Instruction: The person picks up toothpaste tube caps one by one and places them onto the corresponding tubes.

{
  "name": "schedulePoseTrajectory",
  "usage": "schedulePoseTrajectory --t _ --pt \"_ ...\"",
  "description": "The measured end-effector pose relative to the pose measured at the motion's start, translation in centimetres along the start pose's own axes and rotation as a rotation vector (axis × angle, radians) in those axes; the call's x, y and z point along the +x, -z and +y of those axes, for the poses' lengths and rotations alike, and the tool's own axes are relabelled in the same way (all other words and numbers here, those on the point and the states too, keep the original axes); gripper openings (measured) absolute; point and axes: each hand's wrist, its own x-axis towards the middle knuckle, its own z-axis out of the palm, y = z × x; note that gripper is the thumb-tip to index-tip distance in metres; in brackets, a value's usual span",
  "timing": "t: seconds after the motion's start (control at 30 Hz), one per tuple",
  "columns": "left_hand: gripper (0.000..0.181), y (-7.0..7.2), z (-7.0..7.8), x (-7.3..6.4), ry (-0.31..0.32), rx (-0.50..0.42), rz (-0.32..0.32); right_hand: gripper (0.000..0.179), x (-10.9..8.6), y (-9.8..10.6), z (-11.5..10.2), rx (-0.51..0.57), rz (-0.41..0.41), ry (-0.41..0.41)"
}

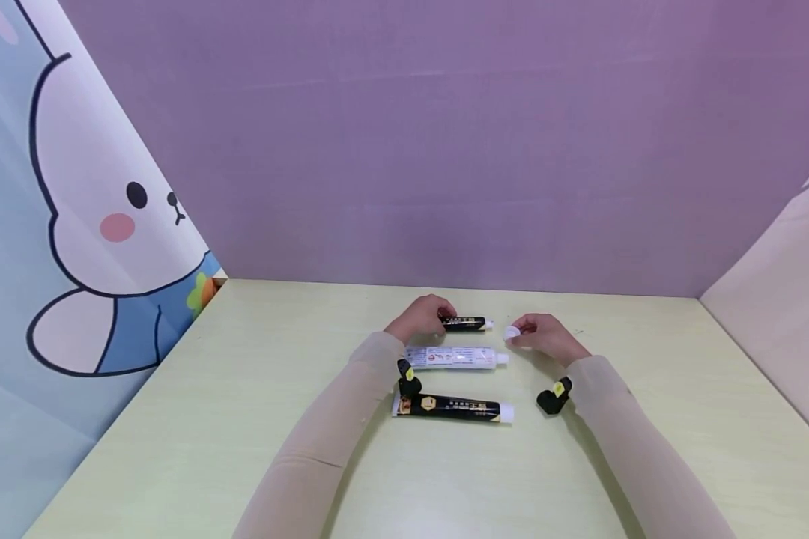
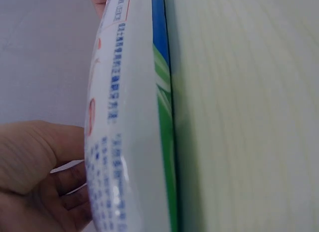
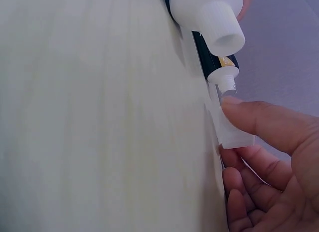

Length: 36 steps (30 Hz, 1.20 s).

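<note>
At the back of the table, my left hand [image 1: 423, 318] grips the rear end of a black toothpaste tube [image 1: 464, 324]. This tube's white threaded nozzle [image 3: 228, 83] is bare in the right wrist view. Just off that nozzle, my right hand [image 1: 544, 337] pinches a white cap [image 3: 237, 132] between thumb and fingers. A white toothpaste tube [image 1: 455, 358] with its cap on lies in front of the black one. In the left wrist view it hides part of the left hand and what that hand holds. Closer to me lies another capped black toothpaste tube [image 1: 455, 408].
All three tubes lie roughly parallel on the pale wooden table [image 1: 175, 449]. A purple backdrop [image 1: 445, 150] rises behind its far edge, and a cartoon-printed cloth [image 1: 108, 322] hangs at the left.
</note>
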Motion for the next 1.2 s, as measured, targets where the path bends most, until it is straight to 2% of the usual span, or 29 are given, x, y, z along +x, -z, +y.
schedulePoseTrajectory --t 0.13,0.33,0.63,0.9,1.2 --pt "0.042 0.1 0.3 -0.3 0.011 0.057 -0.006 0.03 0.0 0.0 0.0 -0.006 0.016 0.008" --pt "0.037 0.3 0.0 -0.4 -0.007 0.116 -0.02 0.03 0.1 0.0 0.2 0.012 0.033 0.018" --pt "0.031 0.7 -1.0 -0.3 -0.015 0.119 0.006 0.03 0.0 0.1 0.6 0.048 0.03 0.024" --pt "0.028 1.6 -0.6 -1.2 -0.038 0.127 -0.042 0.036 -0.6 0.4 1.0 0.057 0.021 0.044" --pt "0.029 2.4 -0.7 -2.0 -0.12 0.093 -0.084 0.035 -1.7 0.4 0.4 0.067 0.041 0.054"
